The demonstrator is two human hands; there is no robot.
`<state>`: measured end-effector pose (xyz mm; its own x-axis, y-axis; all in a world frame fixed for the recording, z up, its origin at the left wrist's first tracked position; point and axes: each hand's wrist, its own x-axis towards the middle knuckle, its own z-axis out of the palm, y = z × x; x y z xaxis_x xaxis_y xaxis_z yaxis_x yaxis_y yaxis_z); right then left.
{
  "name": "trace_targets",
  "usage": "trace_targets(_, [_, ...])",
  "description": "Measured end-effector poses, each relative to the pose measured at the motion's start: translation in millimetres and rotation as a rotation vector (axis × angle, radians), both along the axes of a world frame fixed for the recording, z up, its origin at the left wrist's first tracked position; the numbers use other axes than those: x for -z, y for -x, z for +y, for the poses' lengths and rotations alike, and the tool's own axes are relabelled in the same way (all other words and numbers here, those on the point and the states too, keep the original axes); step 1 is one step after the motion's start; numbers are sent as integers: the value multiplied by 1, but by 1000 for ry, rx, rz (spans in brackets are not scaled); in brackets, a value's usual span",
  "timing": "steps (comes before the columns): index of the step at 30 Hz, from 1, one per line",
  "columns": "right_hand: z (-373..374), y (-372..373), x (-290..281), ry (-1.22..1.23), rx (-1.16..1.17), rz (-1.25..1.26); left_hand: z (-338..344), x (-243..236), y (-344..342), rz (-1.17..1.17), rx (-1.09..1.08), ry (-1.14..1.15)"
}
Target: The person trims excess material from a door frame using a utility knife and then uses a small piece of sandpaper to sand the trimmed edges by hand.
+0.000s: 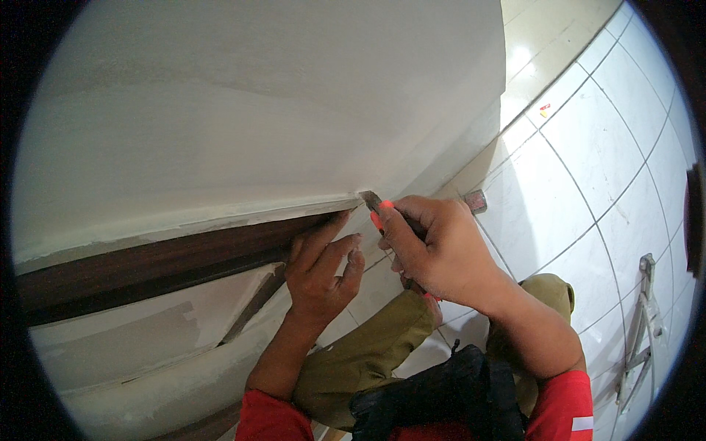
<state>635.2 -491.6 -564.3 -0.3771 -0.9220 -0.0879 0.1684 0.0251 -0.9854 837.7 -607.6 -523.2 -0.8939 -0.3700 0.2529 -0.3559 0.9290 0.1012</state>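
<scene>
Where the lap fills the lower edge, a crumpled black fabric bag (430,393) sits over olive cloth trousers (368,339), between red sleeves. The left hand (320,283) has its fingers apart, bent and dusty, the index fingertip at the end of a dark brown, wood-like strip (169,257). The right hand (448,250) has its fingers clamped on a slim tool (373,203) with bright orange-red parts. The tool's dark tip points up and leftward, its long axis slanting down to the right into the grip; the tip meets the right end of a rough whitish edging (198,220) along the lower edge of a broad, smooth white panel (257,117). Beyond, on the glossy white tiled floor (573,169), are a small reddish-grey block (476,201) near the panel's right edge, a grey metal frame (646,275) towards the right rim, and a red-and-yellow scrap (545,110) near the beige border
</scene>
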Motion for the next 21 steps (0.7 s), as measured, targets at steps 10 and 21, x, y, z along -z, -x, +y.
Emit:
trace_targets(10, [2,7,4,-121,-17,-89,0,0,0,-1,2,5])
trace_targets(21, [3,8,6,-134,-88,-32,0,1,-1,1,-3,0])
